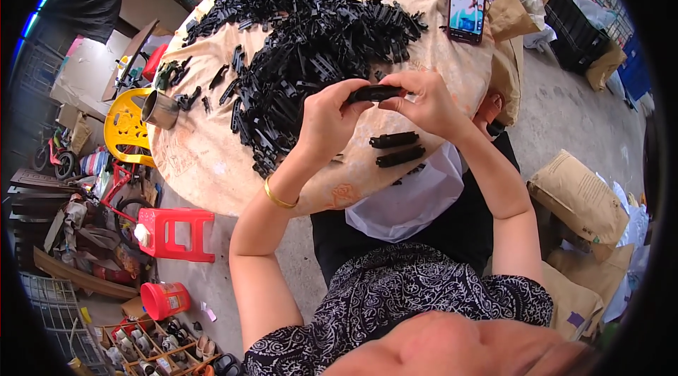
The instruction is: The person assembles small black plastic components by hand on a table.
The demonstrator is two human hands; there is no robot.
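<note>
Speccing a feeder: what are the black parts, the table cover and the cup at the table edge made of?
Black part in both hands, left hand, right hand: looks like moulded plastic, matte, uniform black. Table cover: probably printed cloth or vinyl, soft wrinkles. Cup: likely metal, grey sheen.

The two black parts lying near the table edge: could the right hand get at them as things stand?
Probably yes. The two black parts lie uncovered just below the right hand, nothing between, though both hands, the left hand too, now hold another black piece.

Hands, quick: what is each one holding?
Left hand: closed on one end of a black plastic piece.
Right hand: closed on its other end.
</note>
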